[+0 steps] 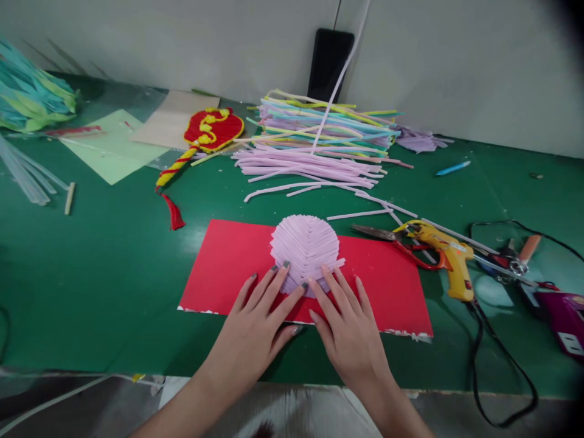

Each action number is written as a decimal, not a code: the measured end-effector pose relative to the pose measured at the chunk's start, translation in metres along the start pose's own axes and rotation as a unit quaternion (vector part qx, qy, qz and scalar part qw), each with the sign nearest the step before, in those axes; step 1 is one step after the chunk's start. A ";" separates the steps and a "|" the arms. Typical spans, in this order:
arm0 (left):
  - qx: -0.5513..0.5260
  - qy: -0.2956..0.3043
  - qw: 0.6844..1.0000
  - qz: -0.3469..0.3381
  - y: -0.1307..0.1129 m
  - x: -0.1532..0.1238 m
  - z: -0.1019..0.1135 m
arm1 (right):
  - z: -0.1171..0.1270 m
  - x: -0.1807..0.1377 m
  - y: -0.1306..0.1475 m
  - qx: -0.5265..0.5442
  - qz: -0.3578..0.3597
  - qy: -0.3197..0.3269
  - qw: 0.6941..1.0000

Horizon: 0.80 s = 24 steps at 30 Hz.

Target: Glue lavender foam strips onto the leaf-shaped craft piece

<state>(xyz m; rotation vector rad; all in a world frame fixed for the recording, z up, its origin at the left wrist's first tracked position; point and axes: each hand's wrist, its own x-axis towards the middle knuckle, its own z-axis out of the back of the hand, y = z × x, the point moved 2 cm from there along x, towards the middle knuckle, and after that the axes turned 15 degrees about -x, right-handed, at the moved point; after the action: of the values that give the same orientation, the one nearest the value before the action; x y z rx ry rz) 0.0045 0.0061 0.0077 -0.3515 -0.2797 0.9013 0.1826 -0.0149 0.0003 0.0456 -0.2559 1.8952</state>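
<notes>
A round piece of lilac pipe cleaners (306, 240), laid in a slanting leaf-like pattern, rests on a red board (383, 280). My left hand (255, 319) lies over its lower left edge with the fingers stretched out and apart. On the lower right edge, my right hand (349, 322) presses with spread fingertips, beside a short strip end that sticks out. Both hands touch the lilac piece and hold nothing. The fingers cover part of its lower rim.
Behind the board lie lilac pipe cleaners (310, 167) and a multicoloured bundle (328, 125). A red and yellow fan (213, 129) is at left. Scissors (376, 232) and a yellow glue gun (456, 258) with a looping cord lie right. A phone (331, 64) leans on the wall.
</notes>
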 end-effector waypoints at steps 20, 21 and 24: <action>0.013 -0.040 0.997 0.062 0.003 0.005 0.000 | 0.001 0.002 0.001 -0.010 0.000 -0.003 1.000; 0.015 -0.040 0.997 0.062 0.003 0.005 0.000 | 0.001 0.002 0.001 -0.009 -0.001 -0.003 1.000; 0.020 -0.045 0.997 0.061 0.002 0.005 0.001 | 0.001 0.002 0.001 -0.007 -0.002 -0.004 1.000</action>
<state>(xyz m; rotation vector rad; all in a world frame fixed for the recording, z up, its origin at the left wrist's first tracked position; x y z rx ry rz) 0.0056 0.0117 0.0079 -0.2936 -0.3262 1.0423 0.1811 -0.0139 0.0010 0.0439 -0.2743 1.8897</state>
